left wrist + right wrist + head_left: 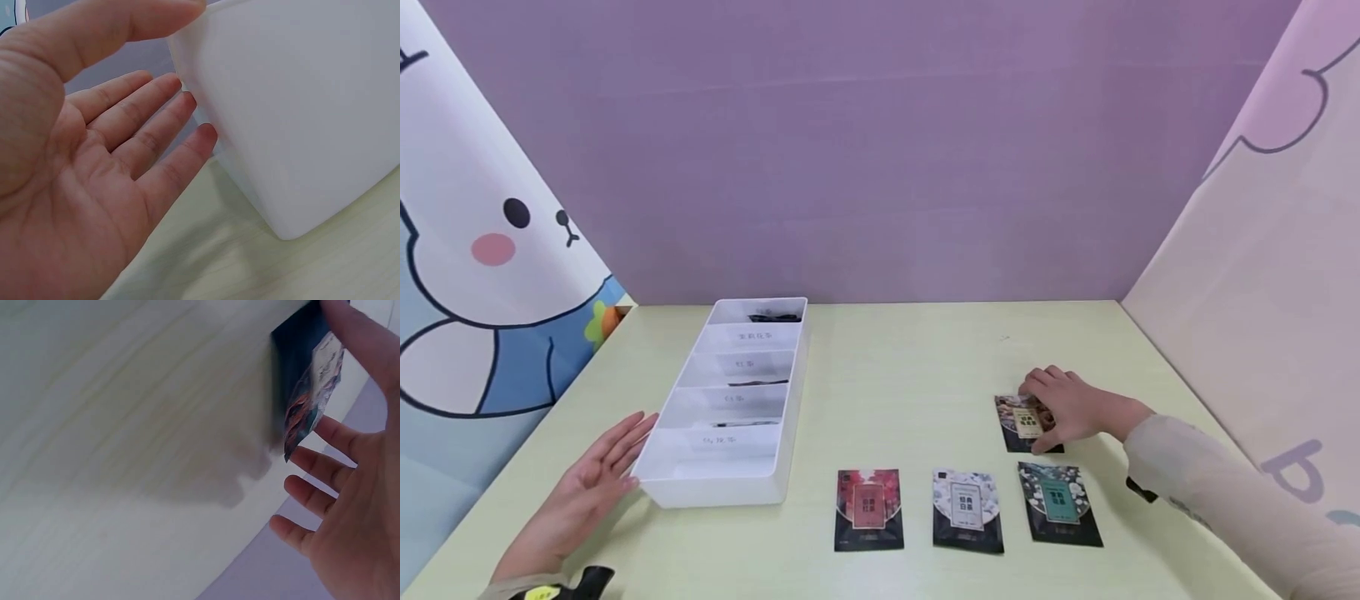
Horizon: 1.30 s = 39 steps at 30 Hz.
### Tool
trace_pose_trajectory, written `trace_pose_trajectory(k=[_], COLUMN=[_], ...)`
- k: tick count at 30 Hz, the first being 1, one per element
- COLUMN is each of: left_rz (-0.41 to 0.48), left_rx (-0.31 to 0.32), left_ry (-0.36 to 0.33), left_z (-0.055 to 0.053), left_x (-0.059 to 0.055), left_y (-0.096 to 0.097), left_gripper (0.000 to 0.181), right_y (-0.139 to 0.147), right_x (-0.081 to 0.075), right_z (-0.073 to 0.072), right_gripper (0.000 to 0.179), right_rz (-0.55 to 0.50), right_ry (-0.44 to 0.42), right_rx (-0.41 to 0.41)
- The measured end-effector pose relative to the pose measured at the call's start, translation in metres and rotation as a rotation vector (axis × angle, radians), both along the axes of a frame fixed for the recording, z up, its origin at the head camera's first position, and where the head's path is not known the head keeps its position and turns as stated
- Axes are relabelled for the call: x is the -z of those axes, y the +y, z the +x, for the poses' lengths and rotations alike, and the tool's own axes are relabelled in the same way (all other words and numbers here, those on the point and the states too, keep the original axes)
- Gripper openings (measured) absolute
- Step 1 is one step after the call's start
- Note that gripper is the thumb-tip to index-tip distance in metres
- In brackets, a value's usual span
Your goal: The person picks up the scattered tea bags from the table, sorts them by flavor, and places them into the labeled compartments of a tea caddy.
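Observation:
My left hand (591, 483) lies against the near left corner of a white divided box (722, 493), its fingers extended along the side and the thumb near the front rim. Over on the right, my right hand (1071, 404) pinches a dark tea sachet (1011, 408) with a yellowish label between thumb and fingers. In the right wrist view this tea sachet (300, 375) stands tilted and slightly bent between thumb and fingertips. Part of its right side is hidden by the hand in the head view.
Nearer me lie a red tea sachet (868, 510), a white-patterned one (967, 511) and a green-labelled one (1060, 504). Handwritten labels mark the box's compartments; dark packets (775, 317) show in some. A purple panel (880, 167) backs the table, with printed side panels.

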<state>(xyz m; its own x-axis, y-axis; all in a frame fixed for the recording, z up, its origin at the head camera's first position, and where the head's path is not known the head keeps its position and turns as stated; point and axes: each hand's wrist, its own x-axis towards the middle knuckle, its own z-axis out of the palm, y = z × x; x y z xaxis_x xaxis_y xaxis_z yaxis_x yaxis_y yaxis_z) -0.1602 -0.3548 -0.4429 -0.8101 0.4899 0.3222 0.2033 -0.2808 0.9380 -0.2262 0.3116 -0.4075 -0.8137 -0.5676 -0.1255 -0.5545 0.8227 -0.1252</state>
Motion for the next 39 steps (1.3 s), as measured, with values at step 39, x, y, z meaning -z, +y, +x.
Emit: trace_pose_trajectory(k=[39], left_rz=[-0.026], left_rx=[-0.016], left_ry=[-0.017], left_z=[0.000], left_x=[-0.001], left_y=[0.000], left_gripper=[0.076], right_y=[-0.070], right_x=[-0.050], right_z=[-0.034], right_gripper=[0.033], right_rz=[-0.538], right_ry=[-0.212], right_rx=[0.025])
